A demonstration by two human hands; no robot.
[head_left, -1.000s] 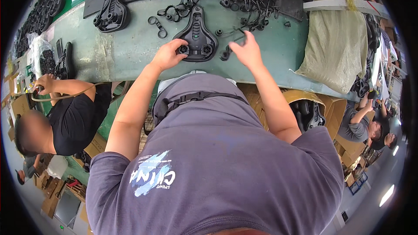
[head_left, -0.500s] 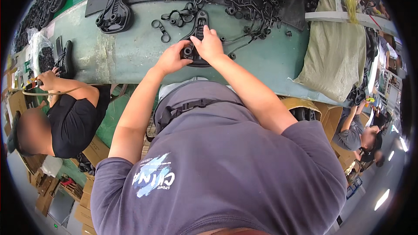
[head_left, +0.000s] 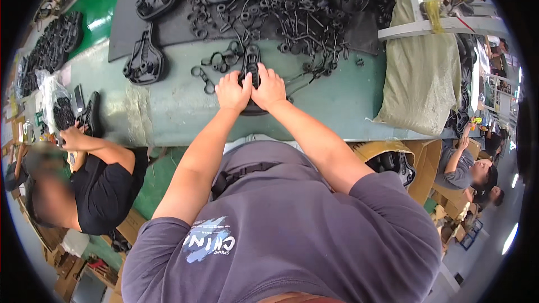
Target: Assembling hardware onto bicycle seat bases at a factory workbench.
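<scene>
Both hands — left hand [head_left: 233, 91], right hand [head_left: 270, 86] — press side by side on a black saddle base [head_left: 251, 67] lying on the green workbench [head_left: 337, 101], just below the heap of black metal rails [head_left: 281, 17].

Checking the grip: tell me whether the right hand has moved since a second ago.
Yes. The right hand came in leftward from the bare green table onto the black saddle shell, now touching the left hand.

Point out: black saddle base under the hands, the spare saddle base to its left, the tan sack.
black saddle base [head_left: 251, 59], head view, narrow nose end
spare saddle base [head_left: 145, 63], head view, ribbed underside
tan sack [head_left: 422, 76], head view, middle of the cloth
</scene>
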